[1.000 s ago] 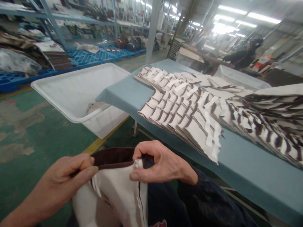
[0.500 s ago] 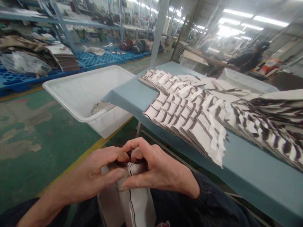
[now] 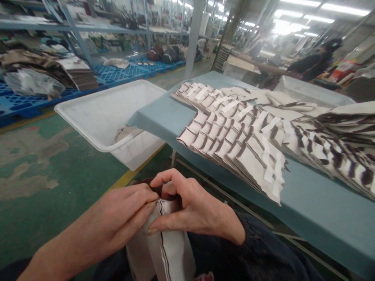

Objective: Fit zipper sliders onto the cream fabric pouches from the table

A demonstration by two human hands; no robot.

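A pale fabric piece (image 3: 172, 249) with a dark seam down its middle hangs over my lap, its top edge bunched between both hands. My left hand (image 3: 125, 210) pinches that edge just left of the seam, thumb and fingers pressed together. On the right side, my right hand (image 3: 187, 207) grips the same piece, thumb on the front face and curled fingers behind the top edge. Dark red material (image 3: 146, 181) shows behind the fingers. Layered pale pieces with dark edges (image 3: 228, 136) lie fanned out on the blue-grey table (image 3: 158, 113).
A white plastic tub (image 3: 88, 117) stands left of the table with some fabric inside. Behind it are blue pallets (image 3: 131, 70) with bundles and shelving. A person in dark clothing (image 3: 313, 64) is at the back right, near a second pale tub (image 3: 310, 91).
My left thumb has drawn in against the fingers at the fabric's top edge. My right hand has hardly moved. The view has shifted slightly.
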